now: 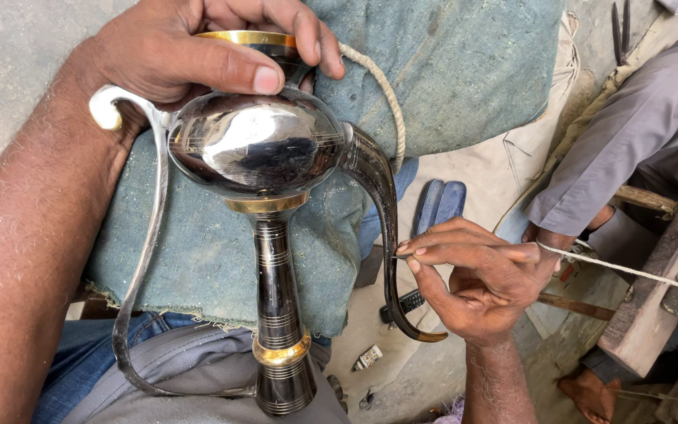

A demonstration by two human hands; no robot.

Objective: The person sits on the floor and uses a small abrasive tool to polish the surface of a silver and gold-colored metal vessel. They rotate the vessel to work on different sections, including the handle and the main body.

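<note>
on one green cushion (464, 71) — left hand (190, 47) grips one vase (264, 149); right hand (476, 275) pinches one tool (402, 255).

You hold a polished dark horn vessel (256, 145): rounded glossy body, brass-coloured bands, ringed stem pointing near. Its curved spout (382, 212) sweeps down right; a thin looping handle (147, 259) runs down the left. It rests on teal cloth.

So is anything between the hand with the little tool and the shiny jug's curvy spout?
Nothing visible. The right hand pinches a thin tool whose tip already meets the curved spout. The left hand grips the polished jug near its top.
</note>
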